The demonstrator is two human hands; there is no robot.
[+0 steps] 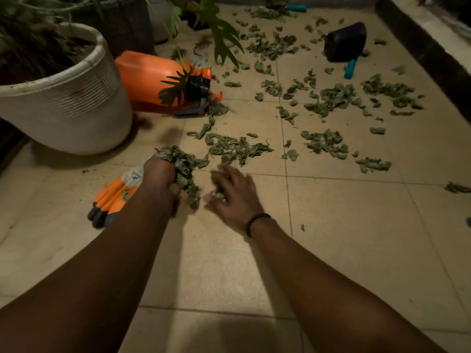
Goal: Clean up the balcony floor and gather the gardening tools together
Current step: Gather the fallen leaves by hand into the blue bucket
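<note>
The dry leaves [237, 149] lie scattered over the tiled balcony floor [356, 225], thickest in loose clumps across the middle and far end, thinning toward the person. The left hand [160, 179] grips a full bunch of leaves [186, 171], fingers curled round it, likely so gathered litter stays in one fist while the other hand feeds it. The right hand [234, 194] is low over the tiles just beside that bunch, fingers spread and bent over a few leaves; it is blurred, so whether it pinches any I cannot tell.

Just left of the left hand lies a pair of orange gardening gloves [114, 197], flat on the floor, long axis running from cuffs near the hand down to dark fingertips pointing toward the lower left. Beyond, an orange sprayer [147, 77] lies toppled on its side against a white planter [76, 98], its nozzle end pointing right (a tool to be stood up and gathered, I judge). Farther off, a black pot [346, 42] lies tipped over with a teal-handled tool [349, 68] beside it, and another teal handle [297, 8] shows at the far edge. Most of the floor looks uncleared.
</note>
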